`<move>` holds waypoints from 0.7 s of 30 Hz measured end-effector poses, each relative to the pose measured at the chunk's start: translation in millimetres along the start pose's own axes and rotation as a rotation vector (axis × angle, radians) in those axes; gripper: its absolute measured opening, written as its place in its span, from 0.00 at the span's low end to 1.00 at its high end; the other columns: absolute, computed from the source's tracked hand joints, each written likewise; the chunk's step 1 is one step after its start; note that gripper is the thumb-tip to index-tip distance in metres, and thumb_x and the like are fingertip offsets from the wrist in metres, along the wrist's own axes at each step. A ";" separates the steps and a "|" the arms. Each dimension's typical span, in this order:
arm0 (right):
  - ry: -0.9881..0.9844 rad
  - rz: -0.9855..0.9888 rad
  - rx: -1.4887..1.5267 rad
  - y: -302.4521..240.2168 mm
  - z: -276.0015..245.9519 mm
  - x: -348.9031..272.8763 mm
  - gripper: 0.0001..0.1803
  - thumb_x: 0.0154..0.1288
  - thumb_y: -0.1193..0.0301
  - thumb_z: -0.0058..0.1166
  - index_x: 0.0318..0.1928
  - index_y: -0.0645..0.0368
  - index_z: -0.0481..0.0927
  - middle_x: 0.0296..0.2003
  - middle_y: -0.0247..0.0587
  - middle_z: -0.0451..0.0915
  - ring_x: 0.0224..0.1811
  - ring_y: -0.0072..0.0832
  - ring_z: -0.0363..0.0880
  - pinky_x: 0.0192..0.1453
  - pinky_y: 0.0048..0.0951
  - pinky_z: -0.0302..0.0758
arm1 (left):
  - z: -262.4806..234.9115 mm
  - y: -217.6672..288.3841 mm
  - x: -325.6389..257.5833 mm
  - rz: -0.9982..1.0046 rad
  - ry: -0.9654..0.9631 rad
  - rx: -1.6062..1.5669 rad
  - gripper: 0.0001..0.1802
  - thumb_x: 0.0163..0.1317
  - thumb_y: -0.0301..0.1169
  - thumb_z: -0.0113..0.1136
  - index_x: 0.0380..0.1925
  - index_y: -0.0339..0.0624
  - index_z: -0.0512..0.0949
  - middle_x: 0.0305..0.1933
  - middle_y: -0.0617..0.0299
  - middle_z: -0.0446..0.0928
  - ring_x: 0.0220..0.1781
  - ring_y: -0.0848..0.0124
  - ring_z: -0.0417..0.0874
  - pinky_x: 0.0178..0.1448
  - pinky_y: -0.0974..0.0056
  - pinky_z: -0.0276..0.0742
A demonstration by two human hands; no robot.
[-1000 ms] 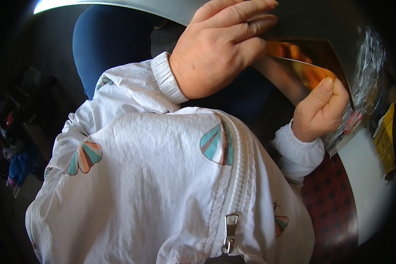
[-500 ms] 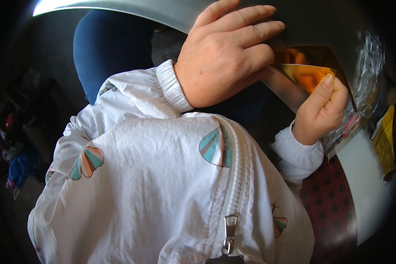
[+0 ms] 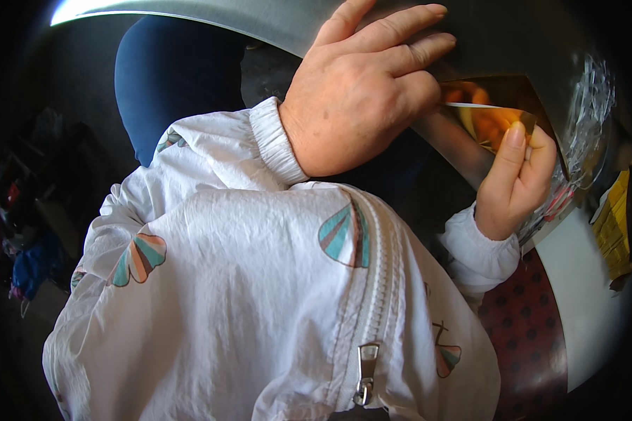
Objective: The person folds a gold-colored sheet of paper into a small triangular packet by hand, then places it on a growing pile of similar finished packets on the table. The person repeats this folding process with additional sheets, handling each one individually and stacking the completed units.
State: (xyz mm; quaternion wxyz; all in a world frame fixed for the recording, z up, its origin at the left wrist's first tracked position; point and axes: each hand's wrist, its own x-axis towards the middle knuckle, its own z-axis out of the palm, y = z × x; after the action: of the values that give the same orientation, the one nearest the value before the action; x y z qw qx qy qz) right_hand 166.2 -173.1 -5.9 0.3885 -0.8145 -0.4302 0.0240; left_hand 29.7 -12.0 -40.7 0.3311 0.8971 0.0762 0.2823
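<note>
A shiny gold sheet [image 3: 509, 89], mirror-like, lies on the dark grey tabletop at the right, with one part bent up as a flap [image 3: 495, 121]. My right hand [image 3: 514, 179] pinches the raised corner of this flap between thumb and fingers. Palm down to its left, my left hand [image 3: 372, 95] rests with fingers spread over the tabletop. Its index-finger side meets the left end of the sheet, and its thumb is hidden beneath. Whether that thumb presses on the sheet, I cannot tell.
A bundle of clear plastic strips [image 3: 588, 126] hangs beyond my right hand. Farther right is a crumpled yellow wrapper [image 3: 613, 224] beside a white surface [image 3: 576, 295]. A red patterned surface [image 3: 527, 330] lies below. Dark clutter with a blue bundle [image 3: 36, 266] stands at the left.
My right hand has shifted slightly right and turned more upright, still pinching the gold flap, which now bends differently. My left hand stays almost in place.
</note>
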 end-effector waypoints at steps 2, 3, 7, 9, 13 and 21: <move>-0.013 0.018 -0.028 0.0 0.4 4.4 0.09 0.73 0.71 0.53 0.38 0.65 0.76 0.24 0.36 0.79 0.22 0.19 0.73 0.26 0.21 0.69 | -1.6 5.4 0.0 -0.048 -0.021 0.008 0.04 0.56 0.29 0.62 0.25 0.43 0.78 0.58 0.47 0.78 0.71 0.52 0.69 0.75 0.40 0.50; -0.025 0.044 -0.041 -0.3 0.8 6.1 0.09 0.72 0.70 0.53 0.37 0.64 0.76 0.24 0.36 0.79 0.22 0.20 0.73 0.26 0.21 0.69 | -2.0 7.3 -0.3 -0.073 -0.042 0.023 0.04 0.57 0.29 0.62 0.25 0.43 0.79 0.59 0.47 0.78 0.71 0.52 0.69 0.75 0.40 0.49; -0.041 0.068 -0.129 -1.0 3.9 10.3 0.09 0.71 0.70 0.54 0.37 0.64 0.76 0.21 0.37 0.77 0.20 0.22 0.73 0.25 0.23 0.69 | -4.0 8.7 -1.1 -0.115 -0.057 0.026 0.04 0.55 0.30 0.65 0.26 0.43 0.80 0.62 0.45 0.75 0.72 0.50 0.67 0.76 0.40 0.46; -0.033 0.045 -0.168 -1.0 6.2 10.2 0.09 0.71 0.70 0.55 0.36 0.63 0.76 0.21 0.37 0.77 0.20 0.23 0.73 0.24 0.24 0.69 | -5.8 8.3 1.0 -0.127 0.001 -0.018 0.05 0.54 0.31 0.67 0.26 0.44 0.81 0.63 0.44 0.74 0.73 0.49 0.66 0.76 0.40 0.46; -0.042 0.030 -0.190 0.3 7.7 11.9 0.09 0.71 0.70 0.55 0.36 0.63 0.76 0.23 0.39 0.78 0.21 0.24 0.74 0.25 0.24 0.69 | -16.6 18.5 7.4 -0.250 -0.110 0.018 0.07 0.50 0.32 0.71 0.29 0.46 0.82 0.65 0.45 0.72 0.74 0.46 0.64 0.75 0.38 0.48; -0.037 0.048 -0.013 -3.3 -1.0 2.5 0.07 0.71 0.73 0.55 0.38 0.65 0.77 0.29 0.39 0.82 0.25 0.21 0.75 0.30 0.21 0.72 | -7.7 14.3 8.9 -0.178 -0.107 -0.038 0.07 0.49 0.31 0.70 0.27 0.47 0.81 0.66 0.49 0.72 0.73 0.48 0.65 0.71 0.36 0.54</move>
State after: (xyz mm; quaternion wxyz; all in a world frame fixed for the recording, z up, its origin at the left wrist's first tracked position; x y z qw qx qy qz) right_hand 165.9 -170.8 -2.4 0.3746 -0.8265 -0.4178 0.0458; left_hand 32.0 -15.8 -22.7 0.3753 0.8943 0.1323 0.2048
